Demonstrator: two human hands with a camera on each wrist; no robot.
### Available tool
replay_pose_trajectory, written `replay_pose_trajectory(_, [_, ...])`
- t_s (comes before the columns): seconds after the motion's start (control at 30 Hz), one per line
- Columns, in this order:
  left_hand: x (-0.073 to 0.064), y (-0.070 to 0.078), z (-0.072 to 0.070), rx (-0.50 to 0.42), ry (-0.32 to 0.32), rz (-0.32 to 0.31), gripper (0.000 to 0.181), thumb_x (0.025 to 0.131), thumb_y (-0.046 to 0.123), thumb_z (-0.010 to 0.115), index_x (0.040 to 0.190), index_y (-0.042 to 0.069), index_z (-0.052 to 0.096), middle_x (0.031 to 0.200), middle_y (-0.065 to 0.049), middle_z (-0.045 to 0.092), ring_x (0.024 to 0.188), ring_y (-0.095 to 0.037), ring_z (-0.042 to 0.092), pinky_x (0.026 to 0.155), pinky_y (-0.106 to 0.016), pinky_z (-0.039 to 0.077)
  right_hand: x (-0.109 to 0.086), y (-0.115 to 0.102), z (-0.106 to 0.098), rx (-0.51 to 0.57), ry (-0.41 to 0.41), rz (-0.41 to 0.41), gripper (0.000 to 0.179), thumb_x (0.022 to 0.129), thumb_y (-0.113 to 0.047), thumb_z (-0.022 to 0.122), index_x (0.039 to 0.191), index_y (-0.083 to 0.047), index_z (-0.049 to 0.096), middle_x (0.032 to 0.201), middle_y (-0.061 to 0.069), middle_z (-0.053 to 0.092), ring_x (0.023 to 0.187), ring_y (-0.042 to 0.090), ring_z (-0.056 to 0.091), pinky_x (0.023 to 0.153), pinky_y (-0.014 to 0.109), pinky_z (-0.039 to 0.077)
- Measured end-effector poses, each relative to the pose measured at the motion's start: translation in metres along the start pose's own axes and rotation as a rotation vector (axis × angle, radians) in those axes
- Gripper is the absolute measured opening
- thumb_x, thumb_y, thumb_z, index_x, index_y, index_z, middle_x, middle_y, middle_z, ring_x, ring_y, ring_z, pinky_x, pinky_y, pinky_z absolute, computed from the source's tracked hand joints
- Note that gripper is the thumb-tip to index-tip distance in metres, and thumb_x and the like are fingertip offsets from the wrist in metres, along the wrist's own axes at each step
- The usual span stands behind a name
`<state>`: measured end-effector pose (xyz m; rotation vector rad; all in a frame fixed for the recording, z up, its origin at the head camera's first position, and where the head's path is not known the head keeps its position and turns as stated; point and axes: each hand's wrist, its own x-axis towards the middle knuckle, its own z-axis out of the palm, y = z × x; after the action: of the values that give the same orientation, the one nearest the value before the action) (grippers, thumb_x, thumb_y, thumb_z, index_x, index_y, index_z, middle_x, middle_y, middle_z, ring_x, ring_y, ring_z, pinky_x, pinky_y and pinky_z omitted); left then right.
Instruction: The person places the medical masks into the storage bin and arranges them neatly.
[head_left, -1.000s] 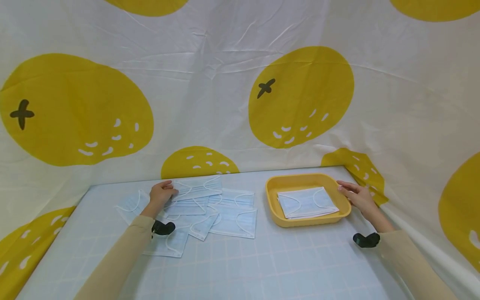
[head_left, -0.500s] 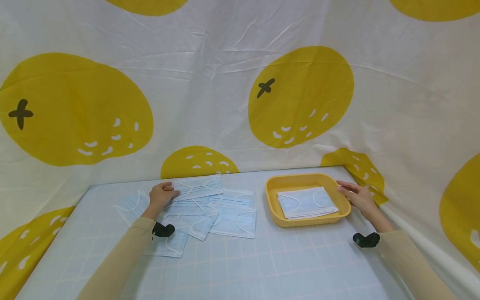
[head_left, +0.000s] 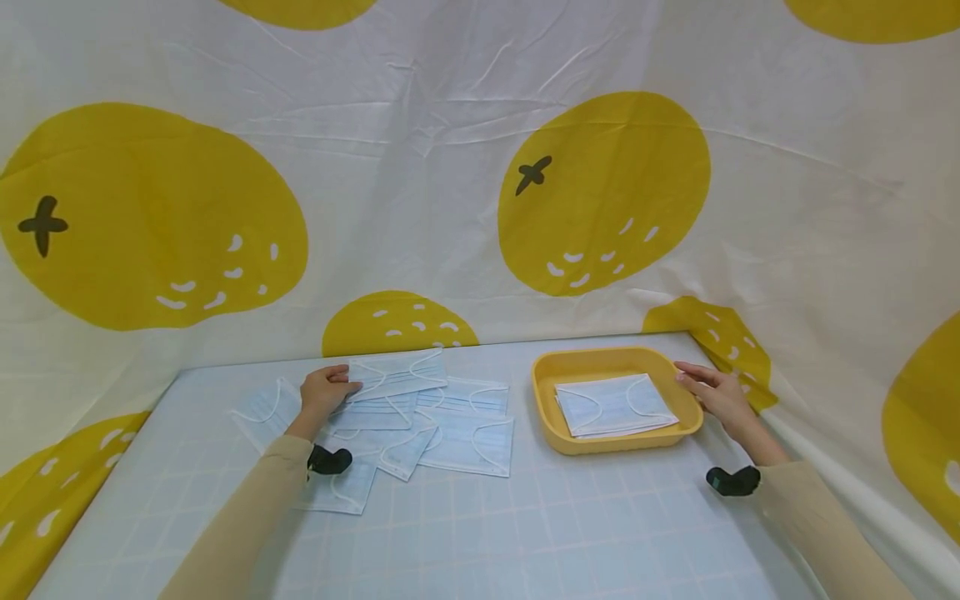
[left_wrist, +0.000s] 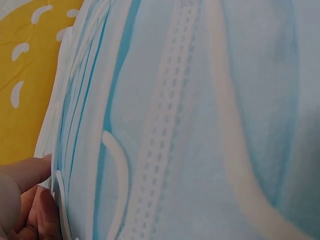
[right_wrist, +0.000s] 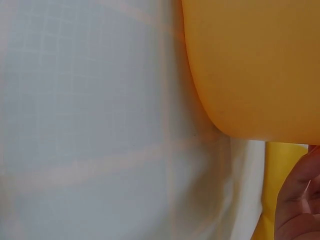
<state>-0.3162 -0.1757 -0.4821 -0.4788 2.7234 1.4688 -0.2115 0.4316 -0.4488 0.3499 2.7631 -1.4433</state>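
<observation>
In the head view my left hand [head_left: 324, 397] pinches the left edge of a pale blue face mask [head_left: 399, 373]. This mask lies topmost at the back of a loose spread of several masks [head_left: 468, 444]. Close up in the left wrist view, the thumb [left_wrist: 32, 171] and curled fingers meet at the edge of the pleated mask. On the right, my right hand [head_left: 720, 400] holds the right end of a yellow tray [head_left: 551, 427] by its rim. A neat stack of masks [head_left: 615, 406] lies inside the tray. The right wrist view shows only part of that hand.
The table [head_left: 480, 542] has a pale checked cloth. Behind it hangs a white curtain [head_left: 420, 208] with big yellow fruit prints, which also runs along both sides. One mask [head_left: 266, 412] lies farther left, partly behind the left forearm.
My left hand and the pinched mask have shifted very slightly to the right. The right hand and the tray look the same.
</observation>
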Motion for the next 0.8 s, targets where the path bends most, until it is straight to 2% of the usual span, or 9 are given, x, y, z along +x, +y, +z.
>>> replay_pose_trajectory(0.13, [-0.001, -0.001, 0.002, -0.006, 0.035, 0.021, 0.048, 0.086, 0.015, 0.072, 0.128, -0.002, 0.057, 0.114, -0.023, 0.063, 0.097, -0.031, 0.059, 0.101, -0.044, 0.047, 0.001, 0.001, -0.001, -0.006, 0.010, 0.008, 0.064, 0.096, -0.046, 0.052, 0.143, -0.003, 0.042, 0.140, 0.026, 0.047, 0.087, -0.007, 0.051, 0.074, 0.013, 0.050])
replay_pose_trajectory(0.27, [-0.004, -0.002, 0.003, -0.009, 0.073, 0.042, 0.047, 0.084, 0.015, 0.073, 0.126, -0.001, 0.060, 0.106, -0.021, 0.066, 0.091, -0.027, 0.060, 0.098, -0.043, 0.050, 0.004, 0.003, 0.000, 0.003, 0.048, 0.057, 0.062, 0.093, -0.049, 0.057, 0.140, -0.010, 0.049, 0.130, 0.011, 0.060, 0.089, 0.000, 0.054, 0.073, 0.017, 0.051])
replay_pose_trajectory(0.37, [-0.007, -0.001, 0.004, -0.008, 0.085, 0.046, 0.046, 0.085, 0.016, 0.073, 0.125, -0.002, 0.061, 0.106, -0.021, 0.067, 0.092, -0.028, 0.061, 0.097, -0.043, 0.050, 0.005, 0.005, 0.000, 0.009, 0.052, 0.057, 0.063, 0.092, -0.050, 0.058, 0.140, -0.010, 0.049, 0.130, 0.012, 0.059, 0.093, 0.007, 0.055, 0.072, 0.016, 0.051])
replay_pose_trajectory(0.5, [-0.011, 0.001, 0.005, -0.005, 0.073, 0.031, 0.044, 0.088, 0.018, 0.070, 0.125, -0.003, 0.060, 0.114, -0.023, 0.065, 0.100, -0.030, 0.061, 0.098, -0.042, 0.050, 0.003, 0.005, 0.000, 0.015, 0.041, 0.030, 0.064, 0.093, -0.049, 0.055, 0.141, -0.006, 0.047, 0.137, 0.023, 0.051, 0.096, 0.014, 0.054, 0.071, 0.013, 0.050])
replay_pose_trajectory(0.7, [-0.014, 0.002, 0.003, -0.017, 0.065, 0.039, 0.041, 0.091, 0.018, 0.064, 0.125, -0.005, 0.059, 0.118, -0.025, 0.063, 0.102, -0.031, 0.059, 0.099, -0.042, 0.049, 0.003, 0.007, 0.001, 0.054, 0.051, 0.039, 0.060, 0.090, -0.050, 0.061, 0.137, -0.013, 0.053, 0.133, 0.018, 0.056, 0.093, 0.010, 0.055, 0.072, 0.016, 0.051])
replay_pose_trajectory(0.8, [-0.013, 0.002, 0.002, -0.028, 0.047, 0.038, 0.041, 0.093, 0.019, 0.061, 0.127, -0.004, 0.058, 0.121, -0.025, 0.062, 0.107, -0.033, 0.057, 0.102, -0.043, 0.047, 0.002, 0.005, 0.002, 0.056, 0.050, 0.039, 0.061, 0.090, -0.049, 0.060, 0.138, -0.012, 0.052, 0.134, 0.019, 0.055, 0.096, 0.014, 0.056, 0.073, 0.016, 0.050])
